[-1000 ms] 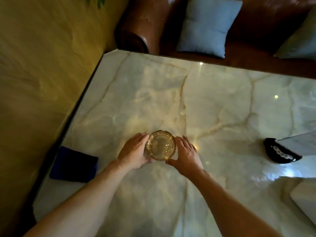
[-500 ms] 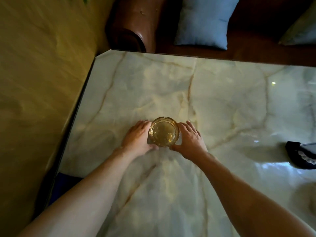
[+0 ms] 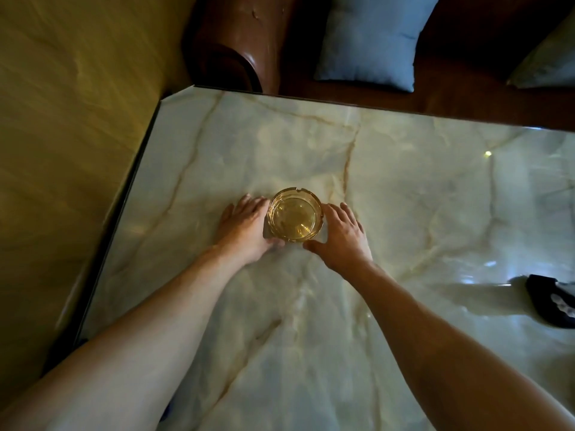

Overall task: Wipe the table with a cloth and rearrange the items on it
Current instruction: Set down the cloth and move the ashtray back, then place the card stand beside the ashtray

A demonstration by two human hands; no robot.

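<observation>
since the earlier frame both hands have slid the amber glass ashtray away from the person toward the middle of the table, and the blue cloth that lay by the near left edge is now all but out of view. the ashtray sits flat between the hands, touching both: the left hand is cupped against its left side, the right hand against its right, thumbs curled round the near edge, so it is held from two sides. being round, it has no long axis, and neither hand is nearer. count: one ashtray, two hands, one dark object at the right edge, well apart, two pillows on the sofa.
</observation>
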